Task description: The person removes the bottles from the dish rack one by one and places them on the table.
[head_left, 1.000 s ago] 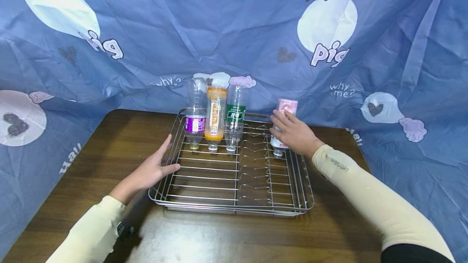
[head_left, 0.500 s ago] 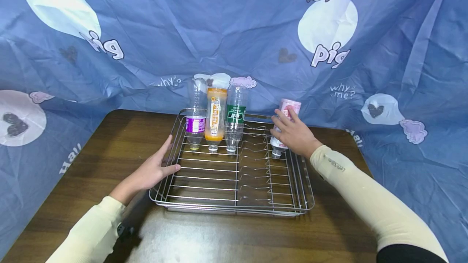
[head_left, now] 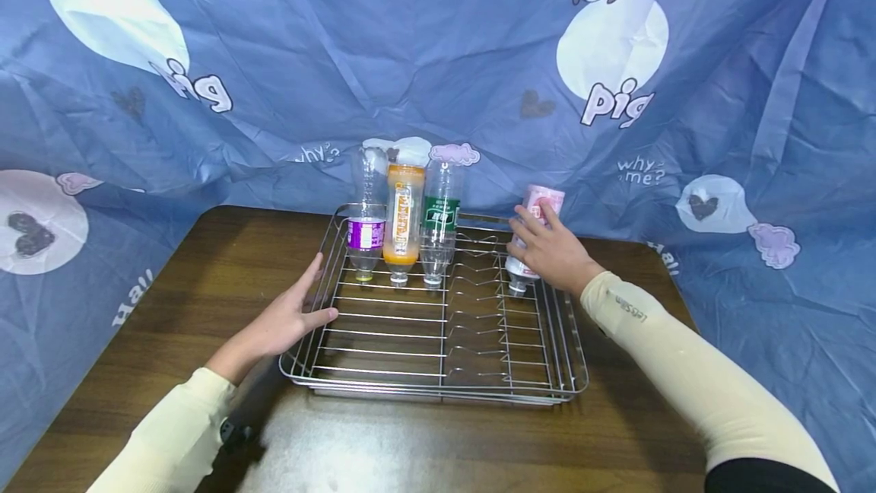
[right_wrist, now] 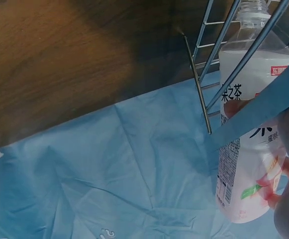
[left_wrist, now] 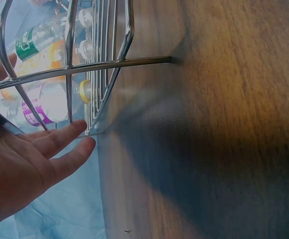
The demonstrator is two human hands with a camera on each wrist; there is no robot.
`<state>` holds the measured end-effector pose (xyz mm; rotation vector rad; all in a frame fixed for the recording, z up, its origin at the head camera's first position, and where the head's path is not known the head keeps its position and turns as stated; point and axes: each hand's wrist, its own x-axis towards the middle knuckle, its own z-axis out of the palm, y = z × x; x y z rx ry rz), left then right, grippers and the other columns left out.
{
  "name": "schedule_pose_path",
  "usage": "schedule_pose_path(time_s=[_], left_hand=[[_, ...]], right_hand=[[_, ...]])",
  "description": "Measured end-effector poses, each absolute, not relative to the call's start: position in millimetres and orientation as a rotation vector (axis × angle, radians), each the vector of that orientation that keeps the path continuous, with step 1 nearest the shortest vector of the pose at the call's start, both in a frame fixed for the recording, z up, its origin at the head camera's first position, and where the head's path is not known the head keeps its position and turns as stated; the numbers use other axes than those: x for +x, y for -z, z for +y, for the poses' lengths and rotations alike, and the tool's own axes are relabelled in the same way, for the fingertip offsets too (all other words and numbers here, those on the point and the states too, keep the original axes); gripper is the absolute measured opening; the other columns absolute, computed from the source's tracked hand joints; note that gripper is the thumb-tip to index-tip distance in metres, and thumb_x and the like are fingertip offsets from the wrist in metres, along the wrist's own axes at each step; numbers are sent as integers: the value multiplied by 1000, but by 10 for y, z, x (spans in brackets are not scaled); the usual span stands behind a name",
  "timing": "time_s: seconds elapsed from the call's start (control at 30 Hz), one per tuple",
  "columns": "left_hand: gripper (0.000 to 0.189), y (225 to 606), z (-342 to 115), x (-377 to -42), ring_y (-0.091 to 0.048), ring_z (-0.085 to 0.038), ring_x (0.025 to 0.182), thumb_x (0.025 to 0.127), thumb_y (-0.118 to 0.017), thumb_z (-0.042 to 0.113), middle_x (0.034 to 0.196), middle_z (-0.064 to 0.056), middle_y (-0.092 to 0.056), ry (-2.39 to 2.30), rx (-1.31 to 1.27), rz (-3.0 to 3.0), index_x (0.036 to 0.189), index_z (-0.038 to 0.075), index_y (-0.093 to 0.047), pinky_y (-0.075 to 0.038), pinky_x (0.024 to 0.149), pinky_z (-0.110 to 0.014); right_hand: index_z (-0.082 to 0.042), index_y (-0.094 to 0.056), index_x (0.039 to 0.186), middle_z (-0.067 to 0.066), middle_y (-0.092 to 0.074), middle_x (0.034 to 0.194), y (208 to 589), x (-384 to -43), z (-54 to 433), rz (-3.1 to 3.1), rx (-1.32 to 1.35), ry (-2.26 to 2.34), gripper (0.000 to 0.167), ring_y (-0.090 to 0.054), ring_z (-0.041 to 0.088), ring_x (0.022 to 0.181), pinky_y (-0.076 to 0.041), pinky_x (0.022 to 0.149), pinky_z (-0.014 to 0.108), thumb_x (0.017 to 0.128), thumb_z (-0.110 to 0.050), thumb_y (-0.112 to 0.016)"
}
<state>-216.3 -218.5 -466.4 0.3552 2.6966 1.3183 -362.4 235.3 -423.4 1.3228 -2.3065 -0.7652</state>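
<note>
My right hand (head_left: 557,256) grips a pink-and-white peach drink bottle (head_left: 545,196), which stands neck down and slightly tilted in the right back part of a metal wire rack (head_left: 438,385). In the right wrist view, the bottle (right_wrist: 256,174) shows a peach picture, with fingers curled round it behind a rack wire. My left hand (head_left: 277,319) rests at the rack's left side, thumb and fingers spread. Close to the rack's side wires, its fingers (left_wrist: 67,137) look straight in the left wrist view.
Along the back left of the rack stand three upside-down bottles: a clear one with a purple label (head_left: 366,233), an orange one (head_left: 404,211) and a clear one with a green label (head_left: 441,213). Under the rack is a brown wooden table (head_left: 383,447); behind hangs a blue patterned cloth (head_left: 438,59).
The base of the peach drink bottle has tipped a little to the right and its neck slightly left, with my right hand on it. My left hand has stayed almost still.
</note>
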Motion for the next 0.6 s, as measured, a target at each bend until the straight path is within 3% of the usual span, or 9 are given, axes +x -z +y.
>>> schedule_pose_path(time_s=[0.3,0.6], left_hand=[[101,4630,-2179,-2145,-25,-54,143,97,-67,31,161,-32,-17,-1311,351,2696,162,9,8,-22,115,-65],[102,4626,-2161,-2130,-28,-54,141,96,-68,31,160,-32,-20,-1311,356,2706,162,9,7,-21,115,-66]], right_hand=[[-18,-68,127,20,-55,141,4137,-3600,2376,-2305,1285,729,49,-35,43,142,-28,113,67,80,-9,-78],[-19,-65,134,20,-52,144,4054,-3564,2408,-2313,1250,737,57,-33,42,144,-31,111,66,80,-7,-79]])
